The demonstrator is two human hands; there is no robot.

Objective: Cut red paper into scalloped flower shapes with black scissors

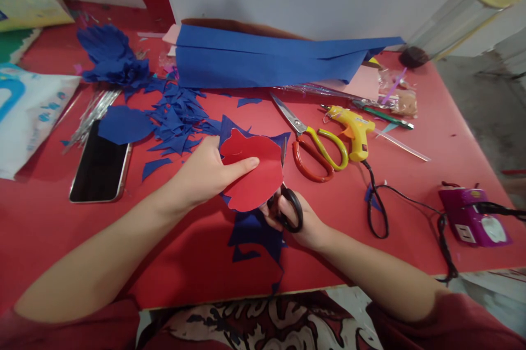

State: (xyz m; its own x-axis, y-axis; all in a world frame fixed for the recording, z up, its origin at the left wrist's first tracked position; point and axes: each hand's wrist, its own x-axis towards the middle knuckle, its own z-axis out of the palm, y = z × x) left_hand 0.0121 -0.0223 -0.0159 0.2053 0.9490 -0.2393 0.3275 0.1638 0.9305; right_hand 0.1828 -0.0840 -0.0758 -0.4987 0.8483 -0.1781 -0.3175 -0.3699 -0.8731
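My left hand (205, 172) pinches a red petal-shaped template (251, 175) laid over blue paper (255, 229), thumb on top of the red piece. My right hand (302, 224) grips black-handled scissors (287, 210) at the right lower edge of the red shape; the blades are mostly hidden behind the paper. Blue paper sticks out above and hangs below the template over the red table (184, 251).
Yellow-and-red scissors (316, 144), a yellow glue gun (353, 128) with black cord, and a purple power socket (472, 216) lie to the right. A phone (98, 166), blue scraps (176, 117), a blue paper flower (113, 57) and folded blue sheets (263, 59) are at left and back.
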